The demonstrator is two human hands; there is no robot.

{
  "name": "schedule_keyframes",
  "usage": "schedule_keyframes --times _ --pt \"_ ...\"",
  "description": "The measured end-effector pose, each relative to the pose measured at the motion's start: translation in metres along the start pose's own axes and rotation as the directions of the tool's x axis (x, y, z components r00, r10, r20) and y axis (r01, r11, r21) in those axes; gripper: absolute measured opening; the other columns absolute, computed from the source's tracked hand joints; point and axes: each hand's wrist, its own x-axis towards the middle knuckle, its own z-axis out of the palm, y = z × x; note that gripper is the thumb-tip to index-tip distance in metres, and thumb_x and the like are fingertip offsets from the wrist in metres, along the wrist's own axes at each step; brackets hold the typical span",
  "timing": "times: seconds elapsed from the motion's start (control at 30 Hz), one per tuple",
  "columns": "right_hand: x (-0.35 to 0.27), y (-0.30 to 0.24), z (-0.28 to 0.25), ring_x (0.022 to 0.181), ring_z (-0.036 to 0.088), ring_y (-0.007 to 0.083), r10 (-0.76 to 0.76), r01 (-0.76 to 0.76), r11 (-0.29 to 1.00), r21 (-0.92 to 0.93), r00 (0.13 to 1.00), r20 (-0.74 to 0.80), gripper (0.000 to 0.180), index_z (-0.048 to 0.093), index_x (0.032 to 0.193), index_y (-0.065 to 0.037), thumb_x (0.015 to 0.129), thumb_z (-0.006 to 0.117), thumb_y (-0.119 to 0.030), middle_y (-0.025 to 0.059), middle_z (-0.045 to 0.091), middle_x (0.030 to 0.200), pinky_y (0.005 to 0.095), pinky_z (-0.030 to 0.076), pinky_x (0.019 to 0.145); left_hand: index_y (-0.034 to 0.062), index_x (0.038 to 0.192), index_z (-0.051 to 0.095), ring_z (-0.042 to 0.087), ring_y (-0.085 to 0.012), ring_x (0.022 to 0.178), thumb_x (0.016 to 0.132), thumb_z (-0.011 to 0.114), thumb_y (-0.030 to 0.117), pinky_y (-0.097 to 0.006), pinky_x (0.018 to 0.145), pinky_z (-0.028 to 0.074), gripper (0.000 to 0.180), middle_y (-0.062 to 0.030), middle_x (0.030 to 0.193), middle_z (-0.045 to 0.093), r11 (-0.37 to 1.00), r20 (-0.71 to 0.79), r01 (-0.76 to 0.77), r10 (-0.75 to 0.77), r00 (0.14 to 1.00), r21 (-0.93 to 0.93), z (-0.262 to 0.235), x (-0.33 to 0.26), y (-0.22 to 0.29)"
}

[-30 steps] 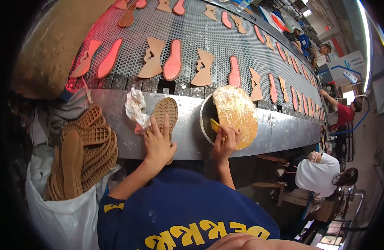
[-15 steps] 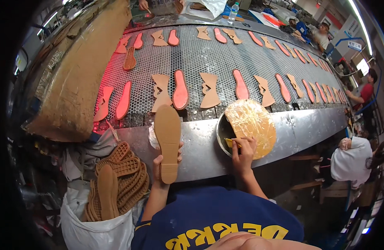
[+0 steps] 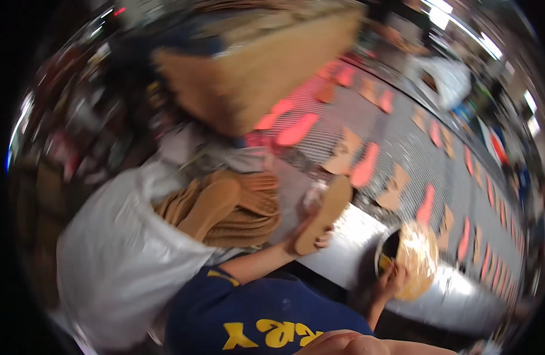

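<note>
On the left we see a white sack (image 3: 115, 254) of brown soles (image 3: 258, 210); beside it, our left hand (image 3: 324, 238) grips one tan sole (image 3: 327, 212), tilted before the metal ledge (image 3: 358, 228); farther right, our right hand (image 3: 394, 280) pinches a yellow tool (image 3: 385, 262) at the half-covered pot (image 3: 378, 254)

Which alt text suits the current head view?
Left hand holds a long tan shoe sole; right hand grips something yellow at a round, partly covered pot. Nearby, a white plastic sack holds brown soles; a grey mesh belt bears flat pink soles.
</note>
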Motion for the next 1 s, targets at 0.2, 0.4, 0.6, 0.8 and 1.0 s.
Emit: schedule_keyframes --times 0.2,0.4,0.6,0.8,1.0 --pt "-0.008 0.023 0.019 0.092 0.055 0.0234 -0.051 0.044 0.994 0.096 0.996 0.07 0.016 0.061 0.101 0.004 0.092 0.055 -0.007 0.0146 0.05 0.101 0.0304 0.05 0.075 0.0066 0.128 0.048 0.048 -0.0046 0.063 0.092 0.055 0.037 -0.02 0.053 0.043 0.047 -0.0009 0.1 0.059 0.906 -0.244 -0.11 0.224 0.944 0.41 0.02 -0.004 0.003" --pt "-0.002 0.022 0.015 0.093 0.055 0.0237 -0.035 0.03 0.998 0.047 0.994 0.102 0.015 0.062 0.101 0.003 0.091 0.055 -0.006 0.0146 0.053 0.099 0.0322 0.049 0.076 0.0089 0.138 0.036 0.051 -0.0006 0.075 0.085 0.062 0.027 -0.018 0.061 0.047 0.061 0.0005 0.116 0.056 0.825 -0.265 0.04 0.135 0.955 0.564 0.01 -0.002 0.003" --pt "0.0 0.006 0.01 0.095 0.052 0.0266 -0.083 0.083 0.997 -0.002 0.995 0.059 0.013 0.064 0.095 0.001 0.083 0.059 0.003 0.0115 0.062 0.091 0.0348 0.046 0.078 0.0059 0.137 0.037 0.054 -0.0055 0.073 0.079 0.055 0.016 -0.022 0.063 0.05 0.062 -0.0065 0.127 0.055 0.866 -0.306 0.017 0.158 0.939 0.499 0.022 0.001 0.002" --pt "-0.002 0.002 0.006 0.097 0.052 0.0271 -0.048 0.048 0.999 -0.003 0.996 0.071 0.013 0.064 0.096 0.002 0.083 0.059 0.003 0.0118 0.06 0.09 0.035 0.046 0.078 0.0053 0.14 0.033 0.057 -0.0126 0.067 0.078 0.049 0.015 -0.026 0.059 0.053 0.065 -0.0183 0.131 0.051 0.947 -0.214 -0.038 0.111 0.971 0.32 0.026 0.002 0.005" --pt "0.0 -0.002 0.005 0.098 0.052 0.029 -0.056 0.056 0.998 0.012 0.997 0.044 0.013 0.063 0.096 0.002 0.083 0.059 0.001 0.013 0.06 0.09 0.0376 0.045 0.082 0.0115 0.14 0.034 0.062 -0.0119 0.066 0.098 0.029 0.04 -0.022 0.053 0.052 0.051 -0.0159 0.124 0.056 0.925 -0.308 -0.057 0.182 0.934 0.375 0.052 0.006 0.003"
